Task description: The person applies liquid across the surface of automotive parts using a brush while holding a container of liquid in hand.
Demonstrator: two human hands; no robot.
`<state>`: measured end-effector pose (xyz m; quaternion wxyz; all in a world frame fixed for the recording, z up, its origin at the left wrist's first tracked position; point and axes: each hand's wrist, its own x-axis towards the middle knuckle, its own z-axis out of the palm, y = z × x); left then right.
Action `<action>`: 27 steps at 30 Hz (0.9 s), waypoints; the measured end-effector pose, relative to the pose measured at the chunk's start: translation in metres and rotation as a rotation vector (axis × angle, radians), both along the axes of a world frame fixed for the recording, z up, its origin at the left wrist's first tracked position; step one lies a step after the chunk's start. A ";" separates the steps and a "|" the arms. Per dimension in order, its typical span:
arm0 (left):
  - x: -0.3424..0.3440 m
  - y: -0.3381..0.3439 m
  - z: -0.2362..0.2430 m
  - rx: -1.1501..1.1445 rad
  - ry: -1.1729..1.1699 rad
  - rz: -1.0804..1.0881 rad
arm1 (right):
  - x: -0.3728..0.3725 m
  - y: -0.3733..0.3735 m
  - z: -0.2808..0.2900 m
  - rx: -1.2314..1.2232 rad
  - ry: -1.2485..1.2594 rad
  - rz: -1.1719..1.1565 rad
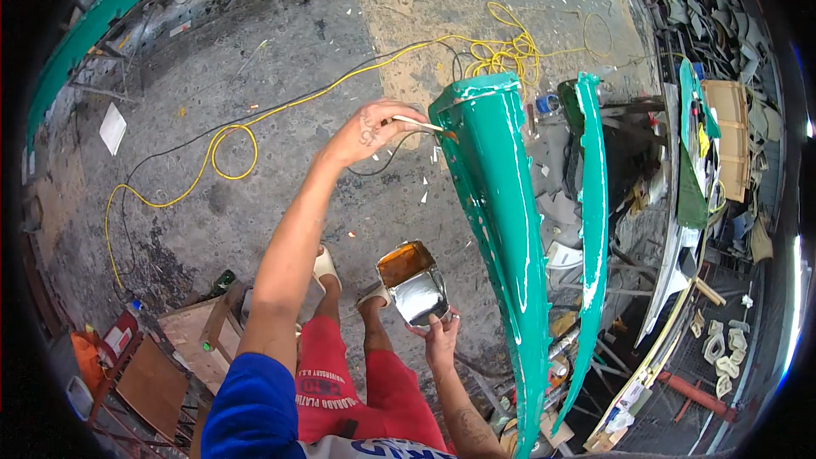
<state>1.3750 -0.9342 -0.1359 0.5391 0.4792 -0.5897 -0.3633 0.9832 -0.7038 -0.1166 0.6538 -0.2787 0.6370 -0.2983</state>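
My left hand reaches forward and grips a thin pale-handled brush. The brush tip touches the upper left edge of a long glossy green moulded panel that stands in front of me. My right hand holds a cut-open square metal tin from below, low by my legs. The tin has amber liquid in its far half and shows bare shiny metal in its near half. A second narrow green panel stands just right of the first.
A yellow cable and a black cable loop over the stained concrete floor. Wooden boards and a stool sit at lower left, a white sheet at left. A green curved beam runs across upper left. Cluttered scrap and racks fill the right side.
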 end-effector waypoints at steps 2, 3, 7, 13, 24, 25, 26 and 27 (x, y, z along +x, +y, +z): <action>-0.009 0.017 0.016 -0.036 -0.040 0.150 | 0.004 -0.007 0.001 -0.002 -0.014 -0.030; -0.012 0.033 0.024 -0.035 -0.040 0.127 | 0.009 -0.013 0.002 -0.011 -0.039 -0.038; -0.039 0.101 0.045 0.207 -0.011 -0.084 | 0.026 -0.029 0.004 -0.007 -0.014 -0.085; -0.087 0.129 0.032 0.272 -0.463 -0.297 | 0.036 -0.042 0.002 -0.065 0.013 -0.026; -0.075 0.096 0.022 0.574 0.457 -0.056 | 0.030 -0.046 -0.007 -0.041 -0.106 -0.163; -0.077 0.085 0.025 0.524 0.481 -0.084 | 0.028 -0.046 -0.008 -0.040 -0.107 -0.161; -0.075 0.075 0.027 0.533 0.469 -0.109 | 0.026 -0.045 -0.009 -0.037 -0.101 -0.173; -0.075 0.065 0.028 0.542 0.461 -0.138 | 0.021 -0.044 -0.009 -0.037 -0.090 -0.186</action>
